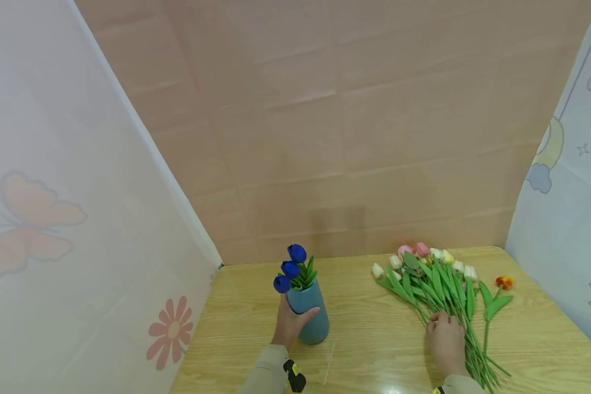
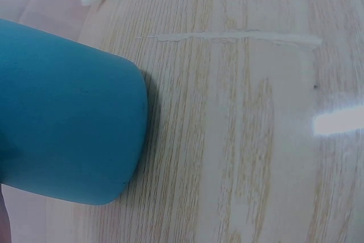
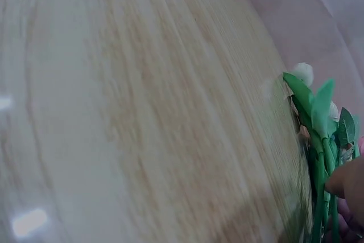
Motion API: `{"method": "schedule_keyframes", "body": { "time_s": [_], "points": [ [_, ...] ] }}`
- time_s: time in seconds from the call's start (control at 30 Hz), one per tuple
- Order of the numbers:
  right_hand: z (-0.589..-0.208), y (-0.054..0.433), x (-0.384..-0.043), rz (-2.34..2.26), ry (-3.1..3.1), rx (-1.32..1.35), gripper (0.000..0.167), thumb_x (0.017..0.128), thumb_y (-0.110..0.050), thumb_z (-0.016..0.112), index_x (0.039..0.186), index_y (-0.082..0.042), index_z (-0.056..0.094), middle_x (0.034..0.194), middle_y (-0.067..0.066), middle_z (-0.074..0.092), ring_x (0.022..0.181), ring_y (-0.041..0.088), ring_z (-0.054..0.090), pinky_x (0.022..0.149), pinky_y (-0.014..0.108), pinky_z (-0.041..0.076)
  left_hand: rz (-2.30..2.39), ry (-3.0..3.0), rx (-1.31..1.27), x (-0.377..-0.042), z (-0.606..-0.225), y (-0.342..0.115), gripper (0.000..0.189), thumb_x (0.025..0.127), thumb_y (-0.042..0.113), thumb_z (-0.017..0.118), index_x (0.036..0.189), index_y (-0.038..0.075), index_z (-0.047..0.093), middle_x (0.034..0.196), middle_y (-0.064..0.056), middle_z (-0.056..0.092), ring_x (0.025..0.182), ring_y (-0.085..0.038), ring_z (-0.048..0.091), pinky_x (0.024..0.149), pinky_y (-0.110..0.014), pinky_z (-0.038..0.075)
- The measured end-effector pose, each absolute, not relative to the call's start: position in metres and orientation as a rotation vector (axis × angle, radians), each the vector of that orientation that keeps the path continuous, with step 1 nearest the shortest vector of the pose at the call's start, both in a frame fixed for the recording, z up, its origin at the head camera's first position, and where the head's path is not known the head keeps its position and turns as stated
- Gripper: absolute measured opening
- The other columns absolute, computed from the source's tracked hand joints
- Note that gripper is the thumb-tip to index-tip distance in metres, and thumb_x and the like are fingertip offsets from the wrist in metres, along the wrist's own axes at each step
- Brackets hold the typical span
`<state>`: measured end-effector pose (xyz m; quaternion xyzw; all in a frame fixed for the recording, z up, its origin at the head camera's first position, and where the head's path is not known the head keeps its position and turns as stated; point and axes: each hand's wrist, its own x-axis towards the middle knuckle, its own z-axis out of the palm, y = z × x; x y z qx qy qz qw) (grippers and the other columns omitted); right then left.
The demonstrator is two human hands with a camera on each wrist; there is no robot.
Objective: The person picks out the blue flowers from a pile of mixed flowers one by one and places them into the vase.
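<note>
A blue vase [image 1: 316, 323] stands on the wooden table with several dark blue tulips [image 1: 290, 268] and their green leaves in its mouth. My left hand [image 1: 290, 324] grips the vase's near left side, thumb across its front. In the left wrist view, the lower part of the vase [image 2: 68, 112] fills the left side. To the right lies a loose pile of artificial tulips [image 1: 435, 282] with white, pink and yellow heads. My right hand [image 1: 447, 339] is over their green stems [image 1: 475, 355], its fingers curled and pinching at stems. In the right wrist view, fingers [image 3: 344, 183] touch the stems.
A single orange tulip [image 1: 504, 282] lies at the pile's right side. A tan backdrop [image 1: 295, 137] rises behind the table [image 1: 241, 317], with patterned white sheets at left and right. A pale strip [image 2: 239, 37] marks the tabletop near the vase.
</note>
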<state>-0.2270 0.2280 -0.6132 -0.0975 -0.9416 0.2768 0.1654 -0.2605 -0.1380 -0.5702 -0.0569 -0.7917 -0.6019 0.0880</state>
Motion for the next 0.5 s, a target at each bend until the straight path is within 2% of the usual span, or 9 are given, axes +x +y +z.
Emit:
{"method": "schedule_keyframes", "body": {
  "time_s": [0.13, 0.5],
  "points": [
    [-0.6122, 0.2276, -0.2261, 0.802, -2.708, -0.301, 0.012, 0.091, -0.003, 0.057, 0.098, 0.006, 0.054, 0.089, 0.025, 0.054, 0.084, 0.038, 0.052, 0.069, 0.046, 0.036, -1.813, -2.347, -0.184, -0.2602, -0.5697, -0.1370, 0.095, 0.078, 0.031, 0.082, 0.150, 0.022, 0.021, 0.145, -0.009, 0.044, 0.130, -0.033, 0.047, 0.103, -0.056, 0.041],
    [-0.6082, 0.2273, -0.2265, 0.873, -2.766, -0.355, 0.015, 0.094, -0.008, 0.052, 0.102, 0.005, 0.054, 0.096, 0.027, 0.054, 0.089, 0.038, 0.050, 0.072, 0.048, 0.038, -1.781, -2.354, -0.178, -0.2599, -0.5681, -0.1361, 0.096, 0.078, 0.038, 0.081, 0.151, 0.019, 0.021, 0.144, -0.011, 0.045, 0.129, -0.034, 0.048, 0.103, -0.056, 0.042]
  ]
}}
